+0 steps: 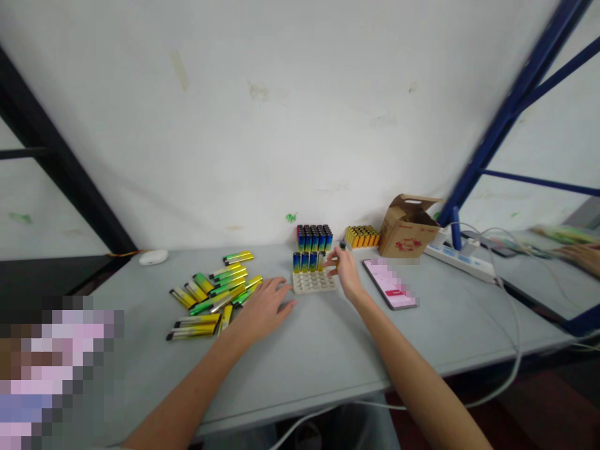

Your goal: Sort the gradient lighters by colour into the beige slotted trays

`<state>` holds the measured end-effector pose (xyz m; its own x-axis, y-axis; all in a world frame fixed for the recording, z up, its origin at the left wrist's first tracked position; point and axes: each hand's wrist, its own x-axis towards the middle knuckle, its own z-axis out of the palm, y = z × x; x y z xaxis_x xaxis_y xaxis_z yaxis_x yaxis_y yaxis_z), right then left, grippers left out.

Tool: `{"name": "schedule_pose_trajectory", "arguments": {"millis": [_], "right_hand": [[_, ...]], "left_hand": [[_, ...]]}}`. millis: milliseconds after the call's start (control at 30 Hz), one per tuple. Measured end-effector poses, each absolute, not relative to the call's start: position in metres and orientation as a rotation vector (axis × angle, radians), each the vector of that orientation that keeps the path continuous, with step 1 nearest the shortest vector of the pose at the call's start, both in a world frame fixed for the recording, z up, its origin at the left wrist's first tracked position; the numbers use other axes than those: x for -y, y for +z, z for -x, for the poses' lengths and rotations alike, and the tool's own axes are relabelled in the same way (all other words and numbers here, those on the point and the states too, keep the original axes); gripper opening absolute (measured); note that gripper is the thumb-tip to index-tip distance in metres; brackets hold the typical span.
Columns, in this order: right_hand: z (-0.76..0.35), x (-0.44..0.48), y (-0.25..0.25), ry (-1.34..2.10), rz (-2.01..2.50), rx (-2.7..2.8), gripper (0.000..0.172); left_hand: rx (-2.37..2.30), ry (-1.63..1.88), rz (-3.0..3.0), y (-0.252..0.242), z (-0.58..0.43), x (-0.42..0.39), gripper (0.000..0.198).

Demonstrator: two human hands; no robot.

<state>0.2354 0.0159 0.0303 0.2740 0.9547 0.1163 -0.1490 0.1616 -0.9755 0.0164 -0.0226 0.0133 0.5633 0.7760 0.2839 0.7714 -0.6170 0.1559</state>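
Observation:
My left hand (266, 306) lies on the table with its fingers apart, beside a loose pile of slim yellow-and-green sticks (227, 294) with dark ends. My right hand (345, 272) is at the right edge of a pale tray (309, 284) with round holes. Its fingers pinch a small dark-topped cylinder (342, 246), mostly hidden by the hand. In the tray's back row stand several upright blue-and-yellow cylinders (305, 262). Right behind them is a tight block of blue cylinders (315, 239) with dark tops.
Several yellow cylinders (362, 237) stand in a block by the wall. Right of them are an open cardboard box (407, 234), a phone (388, 284) and a white power strip (462, 259) with cables. A white case (154, 257) lies at left. Another person's hand (585, 257) shows at far right.

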Motion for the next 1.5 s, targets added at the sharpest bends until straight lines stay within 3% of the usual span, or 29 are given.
{"name": "schedule_pose_trajectory", "arguments": {"millis": [167,267,600,1000,1500], "right_hand": [[-0.249,-0.023,0.016,0.364,1.316,1.196,0.036],[-0.257,-0.029,0.008,0.194,1.396,1.327,0.041],[-0.266,-0.048,-0.013,0.318,1.349,1.587,0.032],[-0.265,-0.055,-0.018,0.503,1.305,1.476,0.021],[-0.268,-0.047,-0.016,0.51,1.323,1.732,0.021]], "left_hand": [[-1.406,0.502,-2.749,0.014,-0.016,0.022,0.033],[-1.416,0.517,-2.741,0.013,-0.015,0.022,0.033],[-1.431,0.486,-2.697,0.015,-0.016,0.024,0.033],[-1.44,0.401,-2.692,0.019,-0.017,0.027,0.034],[-1.423,0.408,-2.705,0.017,-0.015,0.026,0.041]]}}
